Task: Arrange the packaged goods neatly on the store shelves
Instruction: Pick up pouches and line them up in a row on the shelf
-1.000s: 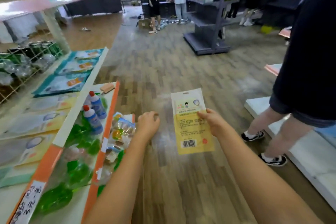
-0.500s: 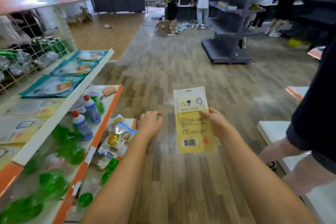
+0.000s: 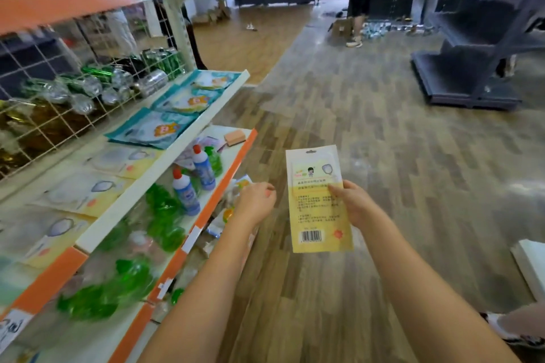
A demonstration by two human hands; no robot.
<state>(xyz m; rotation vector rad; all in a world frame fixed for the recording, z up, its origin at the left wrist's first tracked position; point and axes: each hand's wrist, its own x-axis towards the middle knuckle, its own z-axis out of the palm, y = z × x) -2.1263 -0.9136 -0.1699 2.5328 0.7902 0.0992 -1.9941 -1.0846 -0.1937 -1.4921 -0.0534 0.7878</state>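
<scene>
R hand pinches flat yellow plastic packet; L hand loosely curled, empty (near shelf edge). Lay flat w/ matching yellow packets, edges square.

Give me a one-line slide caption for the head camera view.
Right hand holds a yellow mask packet beside the store shelves while the left hand hovers empty.

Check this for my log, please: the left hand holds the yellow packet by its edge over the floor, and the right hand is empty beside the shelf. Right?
Not quite: the hands are swapped. In the head view the right hand holds the yellow packet by its edge over the floor, and the left hand is empty beside the shelf.
</scene>
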